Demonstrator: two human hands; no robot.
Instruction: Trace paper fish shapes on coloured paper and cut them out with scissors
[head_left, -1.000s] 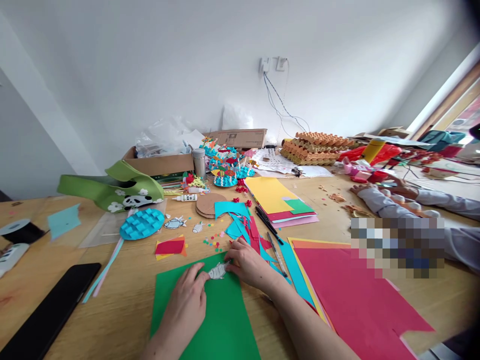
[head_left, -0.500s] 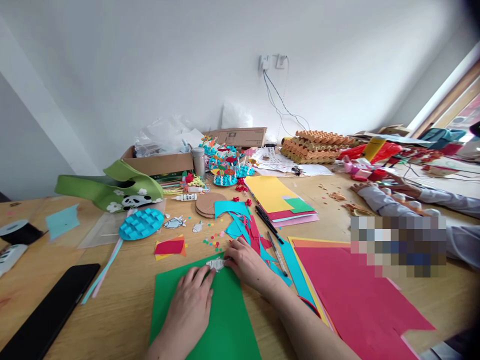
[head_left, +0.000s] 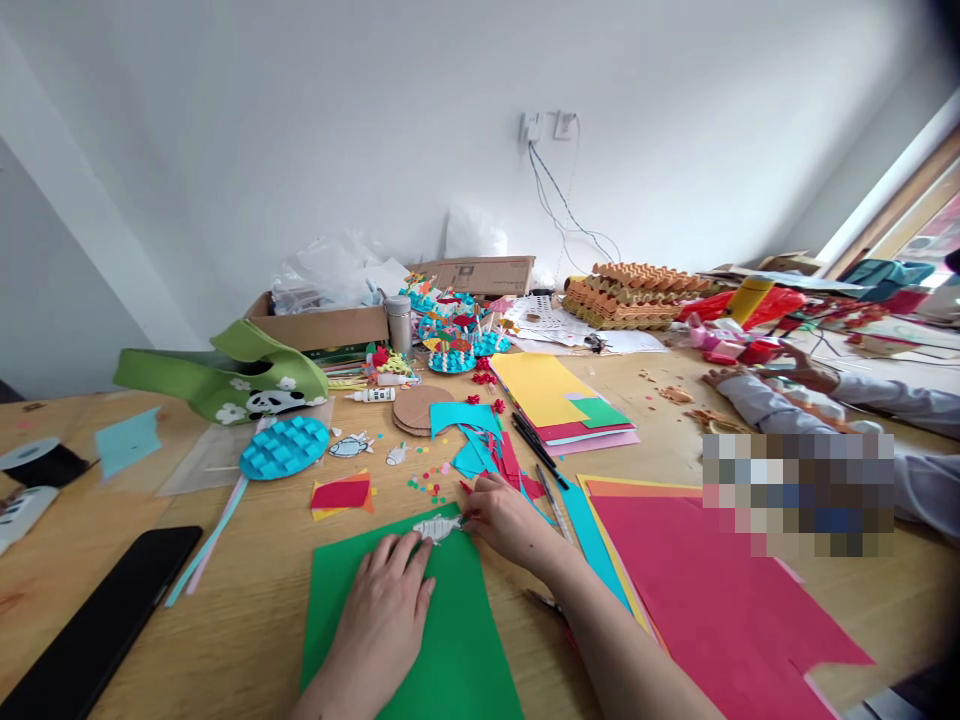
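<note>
A green paper sheet lies on the wooden table in front of me. My left hand rests flat on it, fingers spread and stretched toward a small grey-and-white paper fish cutout at the sheet's top edge. My right hand pinches the right end of that cutout with fingers pressed together. Cut strips of cyan and red paper lie just beyond my right hand.
A large red sheet covers the table at right, pens beside it. A black tablet lies at front left, a blue woven paper oval and green panda bag behind. Another person's sleeved arms work at far right.
The fish cutout has shifted up to the green sheet's top edge. My right hand moved slightly up and right with it; my left hand slid forward and flattened.
</note>
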